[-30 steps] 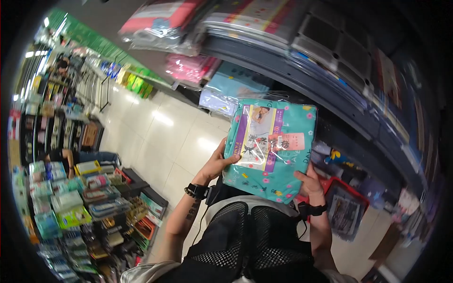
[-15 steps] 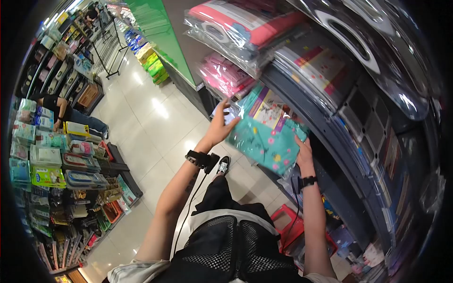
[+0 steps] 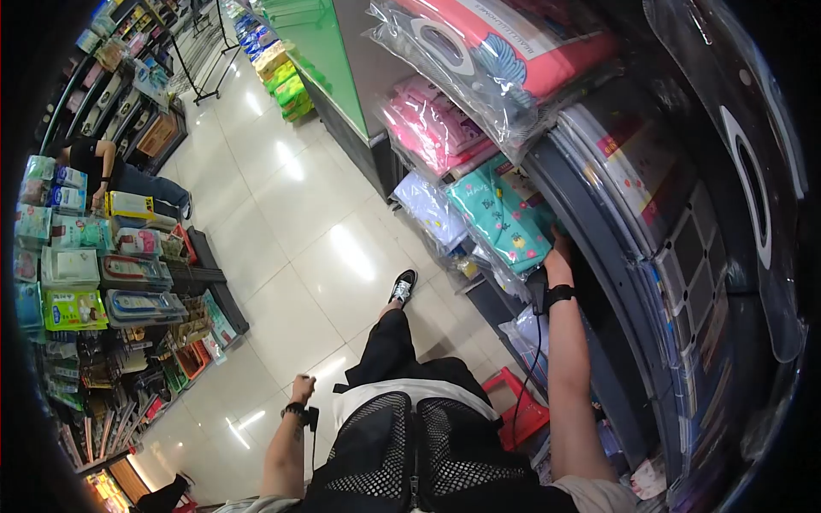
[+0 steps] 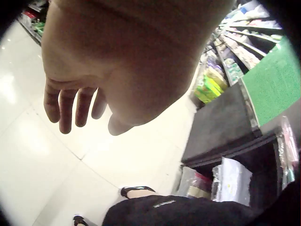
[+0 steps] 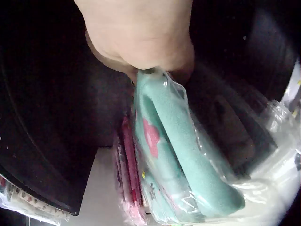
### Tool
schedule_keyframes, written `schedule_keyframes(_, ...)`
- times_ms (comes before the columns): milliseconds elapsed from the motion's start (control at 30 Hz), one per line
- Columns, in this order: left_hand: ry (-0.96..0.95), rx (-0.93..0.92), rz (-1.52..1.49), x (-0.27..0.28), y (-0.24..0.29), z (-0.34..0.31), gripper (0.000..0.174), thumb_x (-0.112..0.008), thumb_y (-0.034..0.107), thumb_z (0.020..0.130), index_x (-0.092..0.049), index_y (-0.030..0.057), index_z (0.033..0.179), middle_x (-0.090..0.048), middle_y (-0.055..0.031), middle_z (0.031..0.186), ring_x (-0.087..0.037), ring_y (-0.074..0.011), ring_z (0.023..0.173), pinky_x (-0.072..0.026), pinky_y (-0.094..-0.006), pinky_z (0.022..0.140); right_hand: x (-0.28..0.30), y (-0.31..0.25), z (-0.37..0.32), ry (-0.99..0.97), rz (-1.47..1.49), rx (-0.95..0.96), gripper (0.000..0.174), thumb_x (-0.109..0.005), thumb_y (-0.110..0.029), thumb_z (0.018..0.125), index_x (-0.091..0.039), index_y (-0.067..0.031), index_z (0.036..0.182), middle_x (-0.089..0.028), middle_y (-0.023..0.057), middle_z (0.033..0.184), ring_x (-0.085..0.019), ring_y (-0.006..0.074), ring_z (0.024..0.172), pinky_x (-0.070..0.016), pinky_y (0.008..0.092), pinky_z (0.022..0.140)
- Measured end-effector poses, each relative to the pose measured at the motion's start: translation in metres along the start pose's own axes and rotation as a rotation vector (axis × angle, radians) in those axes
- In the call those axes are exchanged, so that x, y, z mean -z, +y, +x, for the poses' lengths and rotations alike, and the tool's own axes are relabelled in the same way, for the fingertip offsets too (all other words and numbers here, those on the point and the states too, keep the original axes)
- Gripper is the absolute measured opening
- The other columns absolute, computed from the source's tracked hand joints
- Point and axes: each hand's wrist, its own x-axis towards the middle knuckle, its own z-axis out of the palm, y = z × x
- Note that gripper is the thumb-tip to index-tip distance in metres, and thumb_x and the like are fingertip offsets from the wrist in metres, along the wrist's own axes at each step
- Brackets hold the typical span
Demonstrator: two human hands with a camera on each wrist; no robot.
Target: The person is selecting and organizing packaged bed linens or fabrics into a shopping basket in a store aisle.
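My right hand grips the near end of a teal fabric pack, folded cloth with pink and yellow flowers in clear plastic. The pack lies partly inside the shelf opening, below the upper shelf board. In the right wrist view, the hand has thumb and fingers on either side of the folded teal cloth; the fingertips are hidden behind it. My left hand hangs low beside my body, holding nothing. Its fingers hang loose above the floor in the left wrist view.
Pink packs and a pale lavender pack sit beside the teal one. A coral bagged pack juts out above. A red basket stands by the shelf foot. Display racks line the left, where another person crouches.
The teal pack has gone from both hands in front of my chest into the shelf, guided by the right hand. My left hand has let go and dropped to my side.
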Motion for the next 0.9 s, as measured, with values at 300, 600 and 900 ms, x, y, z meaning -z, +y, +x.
schedule_keyframes(300,0.018,-0.145,-0.112,-0.014,0.058,-0.053,0.039,-0.062,0.025,0.079,-0.055,-0.0047,0.104,-0.063,-0.0148,0.087,-0.064,-0.0212,0.071,-0.0505,-0.0285,0.059,-0.013,0.001,-0.01,0.138,-0.456,0.161,0.049,-0.063,-0.018,0.082,-0.044,0.0003,0.124,-0.046,0.0127,0.126,-0.045,0.0259,0.113,-0.0385,0.0373,0.095)
schedule_keyframes(600,0.087,-0.501,0.08,-0.016,0.152,-0.051,0.038,-0.059,0.031,0.081,-0.058,-0.0007,0.102,-0.064,-0.0176,0.098,-0.061,-0.0296,0.092,-0.0475,-0.0355,0.082,-0.045,-0.031,-0.04,0.17,-1.346,0.304,0.066,-0.069,-0.037,0.076,-0.044,0.0016,0.124,-0.045,0.021,0.129,-0.043,0.0344,0.119,-0.034,0.0404,0.098)
schedule_keyframes(900,0.0,-0.296,0.054,-0.018,0.085,-0.034,0.035,-0.06,0.025,0.079,-0.059,-0.0042,0.098,-0.066,-0.0141,0.084,-0.064,-0.0188,0.07,-0.0505,-0.0299,0.065,-0.092,-0.017,-0.118,-0.156,-1.864,0.316,0.108,-0.077,-0.051,0.057,-0.015,-0.027,0.142,-0.02,0.0251,0.141,-0.023,0.0506,0.124,-0.0302,0.0638,0.089)
